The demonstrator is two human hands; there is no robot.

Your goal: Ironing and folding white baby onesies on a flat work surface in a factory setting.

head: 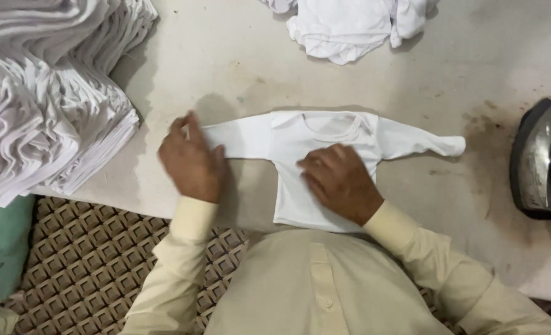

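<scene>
A small white long-sleeved baby shirt (325, 133) lies flat on the pale, stained table (226, 56), sleeves spread out to both sides. My left hand (191, 162) rests on the end of the shirt's left sleeve, fingers together and slightly blurred. My right hand (339, 180) presses flat on the shirt's body below the neckline, fingers spread toward the left. Both arms wear cream-coloured sleeves.
A tall stack of folded white garments (46, 93) fills the left side of the table. A loose heap of white garments (350, 28) lies at the far edge. A dark iron (545, 164) sits at the right edge. A patterned mat (89, 260) lies below the table's near edge.
</scene>
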